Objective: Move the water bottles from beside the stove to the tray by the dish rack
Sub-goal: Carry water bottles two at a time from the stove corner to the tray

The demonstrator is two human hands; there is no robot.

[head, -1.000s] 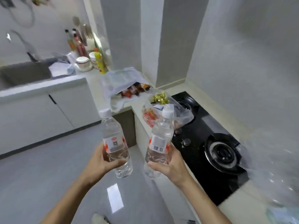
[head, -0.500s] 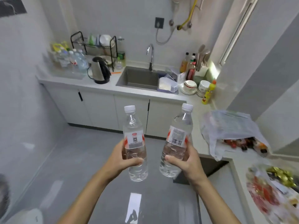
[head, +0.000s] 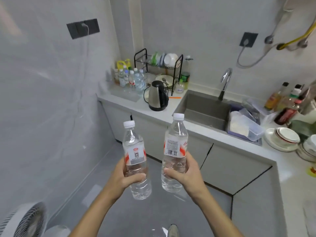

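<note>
Since the earlier frames your view has turned from the stove to the sink side, and the dish rack now stands ahead of you. Your left hand is wrapped around one bottle, your right hand around the other bottle; both bottles are upright, over the floor, well apart from the counter. Several bottles already stand left of the rack, just behind the kettle; the tray under them is hard to see. I judge the carry is midway: you must walk closer and set both down there.
</note>
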